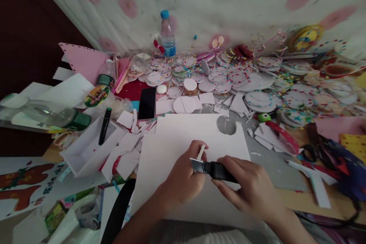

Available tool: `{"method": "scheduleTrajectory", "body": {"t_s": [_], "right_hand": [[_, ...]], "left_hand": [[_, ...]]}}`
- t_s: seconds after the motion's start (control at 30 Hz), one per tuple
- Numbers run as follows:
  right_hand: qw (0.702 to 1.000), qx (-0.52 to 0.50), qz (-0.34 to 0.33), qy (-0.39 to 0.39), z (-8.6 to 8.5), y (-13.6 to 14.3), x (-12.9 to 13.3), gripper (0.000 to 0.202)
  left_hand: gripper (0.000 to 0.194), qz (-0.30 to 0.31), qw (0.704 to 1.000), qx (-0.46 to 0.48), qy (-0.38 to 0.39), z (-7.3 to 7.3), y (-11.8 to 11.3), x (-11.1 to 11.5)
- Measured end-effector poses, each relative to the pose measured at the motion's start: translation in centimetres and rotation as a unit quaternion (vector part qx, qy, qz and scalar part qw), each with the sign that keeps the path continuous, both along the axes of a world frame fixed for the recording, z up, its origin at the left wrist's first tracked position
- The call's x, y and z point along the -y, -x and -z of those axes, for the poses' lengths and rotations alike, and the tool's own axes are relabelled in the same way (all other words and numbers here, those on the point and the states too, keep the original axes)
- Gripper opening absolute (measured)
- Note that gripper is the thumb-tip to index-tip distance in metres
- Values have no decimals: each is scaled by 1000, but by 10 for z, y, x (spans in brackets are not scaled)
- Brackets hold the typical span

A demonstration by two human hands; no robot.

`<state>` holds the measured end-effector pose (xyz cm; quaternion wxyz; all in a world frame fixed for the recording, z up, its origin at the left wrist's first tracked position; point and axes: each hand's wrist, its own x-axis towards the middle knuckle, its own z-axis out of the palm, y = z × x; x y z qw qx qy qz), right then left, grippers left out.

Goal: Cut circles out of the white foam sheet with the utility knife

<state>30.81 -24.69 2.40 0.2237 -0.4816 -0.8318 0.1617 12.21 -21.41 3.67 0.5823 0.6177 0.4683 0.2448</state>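
My left hand (184,175) is closed, pinching a small white strip (201,152) that sticks up past the thumb. In my right hand (253,183) is a utility knife (219,170) with a black handle, gripped with the metal blade pointing left. Its blade crosses the lower part of the strip, close to my left fingers; whether it cuts in cannot be seen. Both hands are above a large white board (171,141), which has a round hole near its far right corner.
Behind the board lie a phone (147,103), white scraps (240,105) and stacks of decorated discs (219,78). A water bottle (168,36) stands by the curtain. To the left are an open white box (85,148) with a black marker (105,126); scissors (310,152) lie right.
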Motion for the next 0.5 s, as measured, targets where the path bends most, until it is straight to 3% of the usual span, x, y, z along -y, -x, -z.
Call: {"method": "scheduleTrajectory", "body": {"t_s": [0.1,0.37,0.5], "right_hand": [[1000,7,6,-6,1,-2,1,22],[1000,7,2,-9,4,-7,-1,24],[1000,-7,14,5,8,-12,1,23]], "left_hand": [[12,-5,1000,0,-1,2,-1,1],[11,-15,1000,6,9,8,-2,5],[22,-8,1000,8,29,6,0,9]]}}
